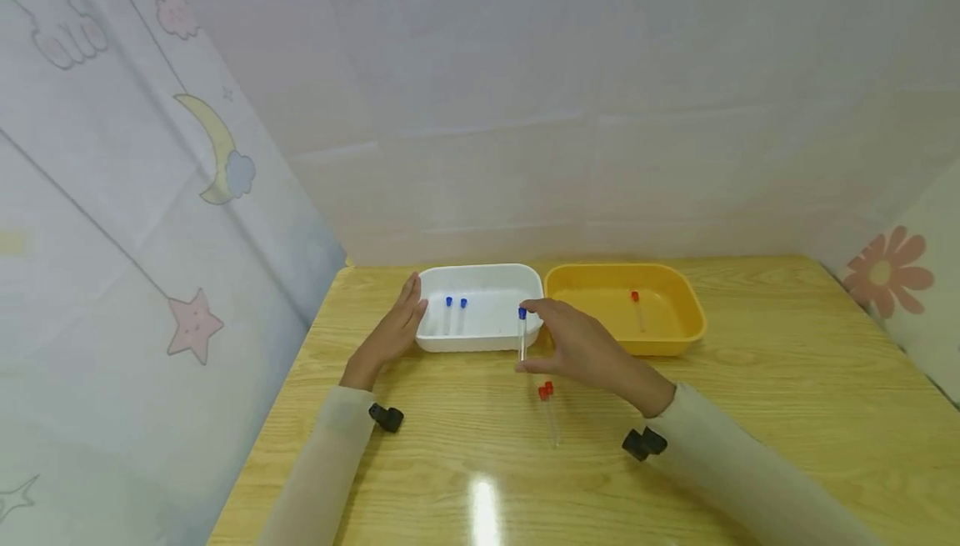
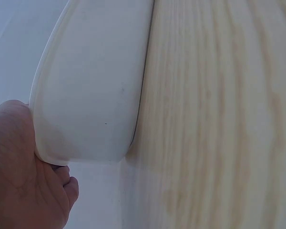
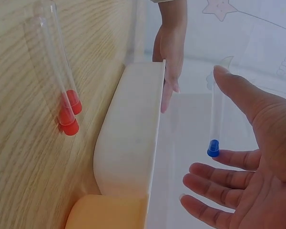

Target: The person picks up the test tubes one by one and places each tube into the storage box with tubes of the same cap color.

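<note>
"Where could a hand pass?"
"Over the bench (image 1: 795,338) beside the yellow tray (image 1: 663,313), at the head view's right."
"And lower centre?"
"Two red-capped tubes (image 1: 552,423) lie in the way."
"Into the white tray (image 1: 495,313)?"
"From above, at its middle; the left hand (image 1: 393,326) bars its left end, the right hand (image 1: 585,348) its near right corner."

Two cream-sleeved arms (image 1: 322,471) reach forward; the bare left hand (image 1: 393,325) has its fingers (image 1: 408,294) outstretched, the right hand (image 1: 581,346) pinching between thumb (image 3: 238,93) and index finger (image 3: 243,160).
</note>
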Demonstrator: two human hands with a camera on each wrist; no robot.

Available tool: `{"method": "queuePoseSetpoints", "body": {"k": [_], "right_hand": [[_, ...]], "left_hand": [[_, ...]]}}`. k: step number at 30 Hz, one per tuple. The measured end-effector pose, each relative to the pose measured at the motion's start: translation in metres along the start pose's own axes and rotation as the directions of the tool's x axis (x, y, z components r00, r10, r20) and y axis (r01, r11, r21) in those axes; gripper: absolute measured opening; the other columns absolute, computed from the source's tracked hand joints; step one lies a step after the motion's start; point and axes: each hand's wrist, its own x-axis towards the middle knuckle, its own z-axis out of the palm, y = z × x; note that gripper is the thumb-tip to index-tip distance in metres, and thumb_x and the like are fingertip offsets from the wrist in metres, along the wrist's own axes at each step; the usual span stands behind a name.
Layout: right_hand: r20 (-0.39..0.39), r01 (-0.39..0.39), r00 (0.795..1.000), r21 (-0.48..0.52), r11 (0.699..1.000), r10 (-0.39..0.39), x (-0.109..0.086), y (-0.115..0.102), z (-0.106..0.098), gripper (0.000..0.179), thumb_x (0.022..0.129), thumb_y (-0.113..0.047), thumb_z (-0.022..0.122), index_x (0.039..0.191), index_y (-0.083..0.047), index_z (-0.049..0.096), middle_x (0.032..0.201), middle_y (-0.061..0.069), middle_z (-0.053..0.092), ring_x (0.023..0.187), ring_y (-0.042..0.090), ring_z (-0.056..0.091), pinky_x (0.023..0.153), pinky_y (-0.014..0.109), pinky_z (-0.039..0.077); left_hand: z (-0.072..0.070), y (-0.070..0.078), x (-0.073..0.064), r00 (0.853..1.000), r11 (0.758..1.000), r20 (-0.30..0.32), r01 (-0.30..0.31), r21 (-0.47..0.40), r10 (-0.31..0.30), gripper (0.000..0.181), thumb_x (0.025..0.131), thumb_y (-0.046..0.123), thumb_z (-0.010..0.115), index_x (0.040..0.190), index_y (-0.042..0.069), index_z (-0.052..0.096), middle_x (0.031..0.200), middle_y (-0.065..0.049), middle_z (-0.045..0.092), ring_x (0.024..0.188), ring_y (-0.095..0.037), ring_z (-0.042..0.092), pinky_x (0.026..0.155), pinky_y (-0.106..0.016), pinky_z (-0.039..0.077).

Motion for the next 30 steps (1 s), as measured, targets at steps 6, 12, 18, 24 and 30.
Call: {"method": "queuePoseSetpoints", "body": {"k": [6,12,18,24,30], "right_hand": [[0.001,-0.010,1.000,0.021,1.000,0.010,0.009,0.002,0.001,0.089,0.079,-0.054,0.084,0.146,-0.005,0.050,0.144,0.012,0.056,0.126,0.031,0.058,0.097,0.048,0.053],[-0.005,-0.017,1.000,0.032,0.999,0.017,0.018,0.000,0.002,0.089,0.079,-0.054,0.084,0.146,-0.005,0.050,0.143,0.013,0.057,0.114,0.028,0.062,0.092,0.046,0.056],[-0.003,-0.050,0.999,0.073,0.996,0.050,0.029,-0.001,0.008,0.088,0.077,-0.052,0.086,0.145,-0.007,0.052,0.135,0.010,0.061,0.111,0.026,0.063,0.091,0.044,0.055],[0.031,-0.080,0.997,0.102,0.992,0.077,0.033,-0.002,0.013,0.089,0.077,-0.048,0.087,0.146,-0.006,0.051,0.137,0.014,0.061,0.116,0.031,0.062,0.095,0.048,0.053],[0.015,-0.066,0.998,0.091,0.994,0.065,0.040,0.000,0.015,0.089,0.079,-0.053,0.084,0.147,-0.006,0.050,0.142,0.013,0.058,0.117,0.030,0.063,0.096,0.047,0.053]], "left_hand": [[0.000,-0.001,0.001,1.000,1.000,-0.001,-0.015,0.000,0.015,0.070,0.112,0.047,0.017,0.161,0.004,-0.009,0.168,-0.001,-0.019,0.156,-0.023,-0.008,0.125,-0.046,0.006],[0.000,-0.001,0.001,1.000,1.000,0.003,-0.021,0.000,0.021,0.070,0.112,0.046,0.017,0.161,0.003,-0.008,0.168,-0.002,-0.018,0.156,-0.025,-0.008,0.125,-0.047,0.007],[-0.001,-0.002,-0.001,1.000,1.000,-0.005,-0.018,-0.004,0.018,0.070,0.112,0.045,0.018,0.160,0.002,-0.008,0.168,-0.004,-0.018,0.156,-0.026,-0.007,0.124,-0.049,0.007],[0.001,-0.002,-0.003,1.000,1.000,0.006,-0.012,0.004,0.012,0.070,0.112,0.044,0.018,0.160,0.001,-0.008,0.168,-0.007,-0.017,0.156,-0.029,-0.007,0.124,-0.050,0.006],[0.000,0.001,-0.001,1.000,1.000,-0.005,-0.010,0.007,0.010,0.068,0.113,0.042,0.020,0.161,0.002,-0.007,0.168,-0.005,-0.017,0.156,-0.028,-0.006,0.124,-0.049,0.008]]}}
